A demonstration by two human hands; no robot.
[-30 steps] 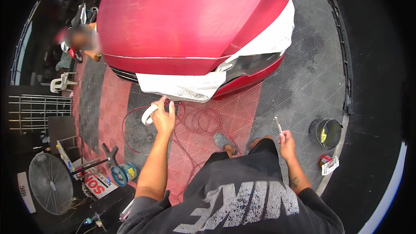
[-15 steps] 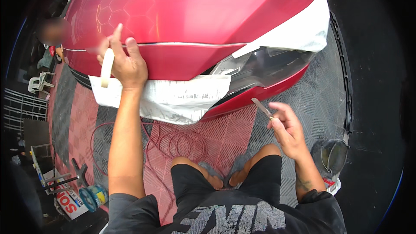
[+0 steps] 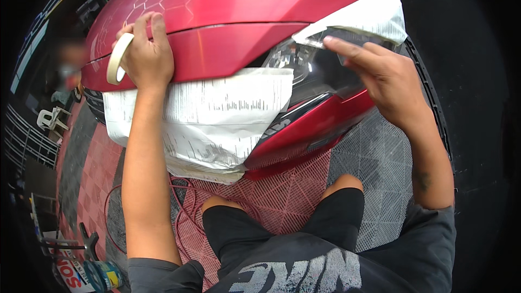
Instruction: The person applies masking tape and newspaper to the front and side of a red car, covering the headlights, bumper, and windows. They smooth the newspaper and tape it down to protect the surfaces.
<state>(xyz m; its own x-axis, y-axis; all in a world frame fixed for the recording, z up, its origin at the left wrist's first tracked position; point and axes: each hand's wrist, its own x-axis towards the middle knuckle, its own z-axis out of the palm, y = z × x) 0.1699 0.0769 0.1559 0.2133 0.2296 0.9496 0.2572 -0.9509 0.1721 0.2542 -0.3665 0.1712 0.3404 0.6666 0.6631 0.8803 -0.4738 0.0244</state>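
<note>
A red car's hood and bumper (image 3: 211,54) fill the upper middle. My left hand (image 3: 149,57) lies against the red panel with a roll of masking tape (image 3: 120,57) hung round its fingers. My right hand (image 3: 382,73) is over the headlight (image 3: 320,68), index finger stretched toward the edge of the white masking paper (image 3: 374,11). The thin metal blade it held a moment ago is mostly hidden under the fingers; only a faint glint shows there. Printed masking paper (image 3: 217,108) hangs over the front of the bumper, below my left hand.
A red hose (image 3: 190,206) coils on the red and grey grid floor tiles (image 3: 293,195). A white plastic chair (image 3: 51,119) and a blurred person (image 3: 70,70) are at the far left. At the lower left stand a blue tub (image 3: 103,276) and a metal stand (image 3: 81,244).
My right hand has risen from in front of the bumper to the headlight. My left hand has shifted slightly leftward with the tape roll. The view has moved closer to the car.
</note>
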